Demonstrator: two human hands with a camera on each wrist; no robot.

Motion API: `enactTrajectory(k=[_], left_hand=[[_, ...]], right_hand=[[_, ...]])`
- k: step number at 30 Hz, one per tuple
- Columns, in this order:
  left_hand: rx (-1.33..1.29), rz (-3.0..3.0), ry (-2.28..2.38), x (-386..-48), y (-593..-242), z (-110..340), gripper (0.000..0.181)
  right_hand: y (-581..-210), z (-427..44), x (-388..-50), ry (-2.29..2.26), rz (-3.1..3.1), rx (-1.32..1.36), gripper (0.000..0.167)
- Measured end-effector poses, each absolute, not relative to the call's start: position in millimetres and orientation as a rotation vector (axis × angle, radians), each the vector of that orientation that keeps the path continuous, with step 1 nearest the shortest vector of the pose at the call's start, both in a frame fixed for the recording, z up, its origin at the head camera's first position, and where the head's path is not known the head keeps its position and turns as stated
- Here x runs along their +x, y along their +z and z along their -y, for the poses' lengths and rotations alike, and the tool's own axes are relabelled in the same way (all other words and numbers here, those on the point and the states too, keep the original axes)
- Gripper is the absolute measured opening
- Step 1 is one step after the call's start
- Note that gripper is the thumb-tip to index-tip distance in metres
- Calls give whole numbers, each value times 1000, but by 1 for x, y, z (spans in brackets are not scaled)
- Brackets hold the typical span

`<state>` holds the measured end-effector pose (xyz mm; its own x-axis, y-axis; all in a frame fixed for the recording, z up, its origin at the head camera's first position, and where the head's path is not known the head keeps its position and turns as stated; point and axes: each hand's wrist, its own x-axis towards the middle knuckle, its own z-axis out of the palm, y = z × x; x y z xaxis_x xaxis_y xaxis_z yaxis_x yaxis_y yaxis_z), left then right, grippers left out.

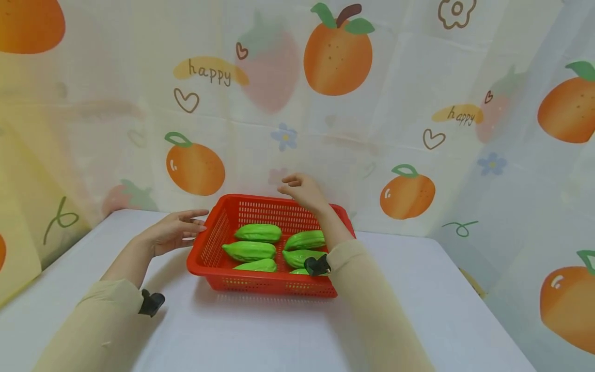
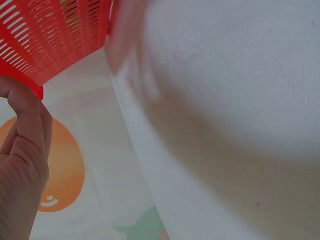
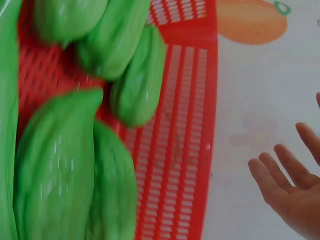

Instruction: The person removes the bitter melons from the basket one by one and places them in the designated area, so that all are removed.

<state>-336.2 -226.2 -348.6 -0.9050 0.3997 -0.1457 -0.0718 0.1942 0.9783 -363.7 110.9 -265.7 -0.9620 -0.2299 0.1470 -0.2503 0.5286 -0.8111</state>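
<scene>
Evidently the red basket is the centre of work: it sits upright on the white table, broad side toward the person, perhaps so both hands reach it equally. Inside, six green gourds lie lengthwise across it in two columns of three; presumably their ribbed, tapered bodies settle best side by side, and the walls check any rolling.

Left hand: at the left rim, fingertips apparently touching it, fingers extended, no grasp seen; likely steadying. Whether the thumb bears on the basket, cannot tell. Left forearm comes in low from the near left corner.

Right hand: raised over the far rim, fingers parted and slightly bent, holding nothing. Right forearm crosses above the basket's right end, hiding part of the gourds there. Behind: fruit-print cloth.
</scene>
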Motion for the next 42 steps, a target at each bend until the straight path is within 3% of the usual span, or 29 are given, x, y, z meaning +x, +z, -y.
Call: enactTrajectory(k=[24,42], left_hand=[[358,-2096,1802,-332,-350,223,69],[384,-2096,1797,-335,-353,225,67]], right_hand=[[-312,-88,-400,1489,2906,476,40],[-327,-87,-395,1320,3143,569,48]])
